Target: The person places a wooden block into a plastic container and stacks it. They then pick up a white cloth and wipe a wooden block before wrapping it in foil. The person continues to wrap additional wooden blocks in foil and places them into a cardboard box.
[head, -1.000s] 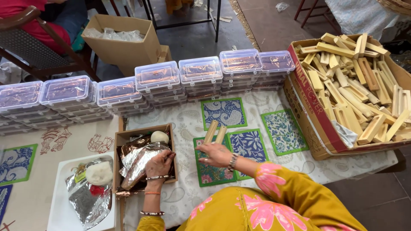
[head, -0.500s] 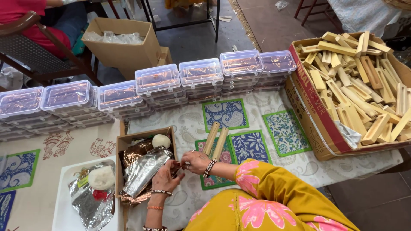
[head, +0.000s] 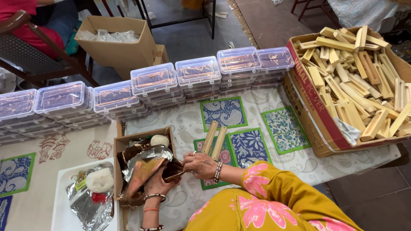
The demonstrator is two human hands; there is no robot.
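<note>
A small open cardboard box (head: 121, 150) sits on the patterned cloth, filled with crumpled silver foil (head: 147, 159) and brown wrappers; a white ball (head: 159, 140) lies at its back. My left hand (head: 157, 185) reaches into the box's near right corner and grips a brown wrapper (head: 174, 174). My right hand (head: 199, 165) pinches the same wrapper from the right, so both hands meet at the box's right wall. Two pale wooden sticks (head: 214, 140) lie side by side on the cloth just beyond my right hand.
Stacks of clear lidded plastic boxes (head: 154, 85) line the far side of the table. On the right stands a large carton (head: 311, 111) heaped with wooden pieces. A white tray (head: 60, 214) at left holds foil and a white lump. Another carton and a chair stand on the floor behind.
My right hand has moved left off the blue cloth patch to the small box and closed on the brown wrapper beside my left hand. The view has shifted slightly.
</note>
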